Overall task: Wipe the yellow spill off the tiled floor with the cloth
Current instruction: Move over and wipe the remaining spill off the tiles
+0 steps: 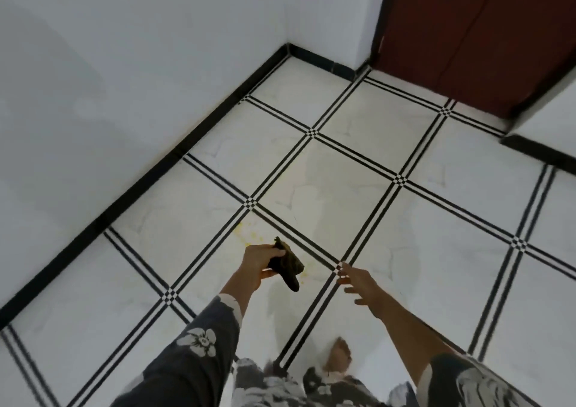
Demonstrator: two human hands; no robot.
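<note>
Gripping cloth (pixel 285 264), left fingers (pixel 274 253); right hand (pixel 358 283) splayed.

I stood on the tiled floor (pixel 358 172), near its far left corner. My left hand (pixel 260 261) held the cloth (pixel 286 266) above the spill (pixel 249 235), which lay on the tile ahead of me, toward the left wall (pixel 124 79). My right hand (pixel 358 282) hung right of the cloth, apart from it. A door (pixel 473 32) stood at the far right edge.

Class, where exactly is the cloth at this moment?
In the head view, the dark cloth is bunched in the left hand, low centre-left, above the yellow spill.
</note>
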